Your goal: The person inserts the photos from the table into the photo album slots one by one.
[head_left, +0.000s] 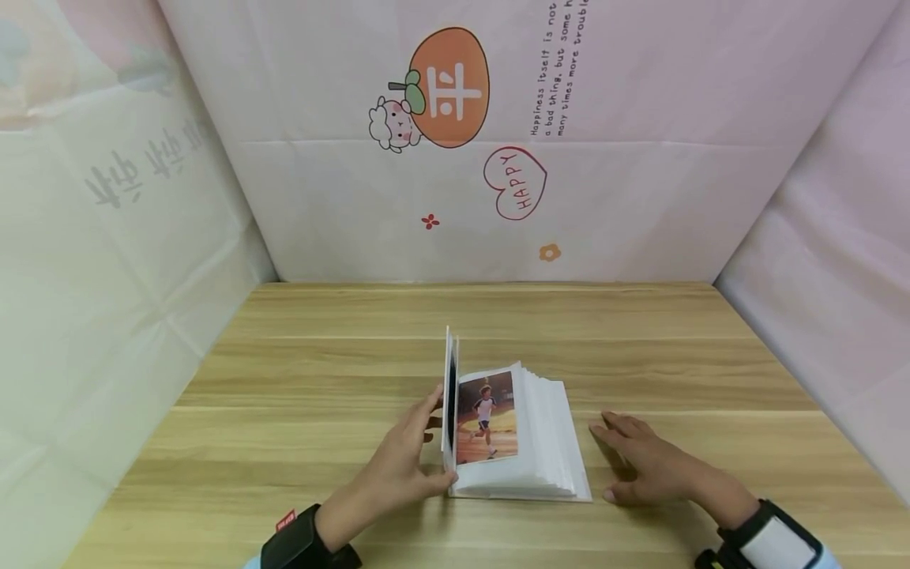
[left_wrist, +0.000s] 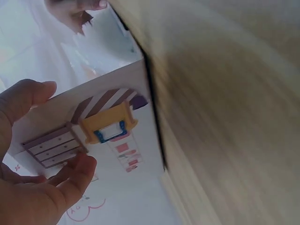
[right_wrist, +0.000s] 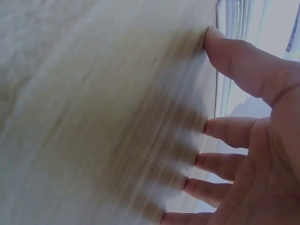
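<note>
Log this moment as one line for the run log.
left hand: holds front cover upright | photo album: open, runner photo showing | right hand: flat on wooden table beside album

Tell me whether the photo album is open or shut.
Open. The photo album lies on the table with its cover held upright by the left hand, and a photo of a runner shows on the exposed page.
</note>
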Demonstrator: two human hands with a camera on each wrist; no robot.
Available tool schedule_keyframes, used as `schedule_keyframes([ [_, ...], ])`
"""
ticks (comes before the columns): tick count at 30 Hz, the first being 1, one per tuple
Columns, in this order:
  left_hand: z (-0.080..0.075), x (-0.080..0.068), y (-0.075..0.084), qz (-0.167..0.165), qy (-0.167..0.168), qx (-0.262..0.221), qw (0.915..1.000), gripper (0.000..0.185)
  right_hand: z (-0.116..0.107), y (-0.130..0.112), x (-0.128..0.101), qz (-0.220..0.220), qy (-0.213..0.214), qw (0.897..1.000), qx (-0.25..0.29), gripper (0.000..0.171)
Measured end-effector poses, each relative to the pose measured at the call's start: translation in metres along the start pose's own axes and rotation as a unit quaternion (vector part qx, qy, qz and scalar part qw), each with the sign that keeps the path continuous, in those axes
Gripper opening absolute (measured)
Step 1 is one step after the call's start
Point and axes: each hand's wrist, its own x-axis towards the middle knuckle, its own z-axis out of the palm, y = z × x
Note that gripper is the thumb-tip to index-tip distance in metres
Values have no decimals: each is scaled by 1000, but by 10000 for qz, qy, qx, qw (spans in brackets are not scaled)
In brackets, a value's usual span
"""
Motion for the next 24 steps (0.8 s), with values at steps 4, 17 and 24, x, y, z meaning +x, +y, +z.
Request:
schedule_keyframes([
  [4, 8, 0, -1, -181, -254, 91, 9995, 102, 0, 0, -1, -24, 20, 10000, -6, 86],
  [17, 31, 15, 5, 597, -692, 1245, 9880, 58, -1, 0, -2, -79, 59, 9999, -41, 86],
  [24, 42, 21, 9, 1196, -1166, 1973, 9660, 29, 0, -2, -1, -9, 42, 10000, -36, 86],
])
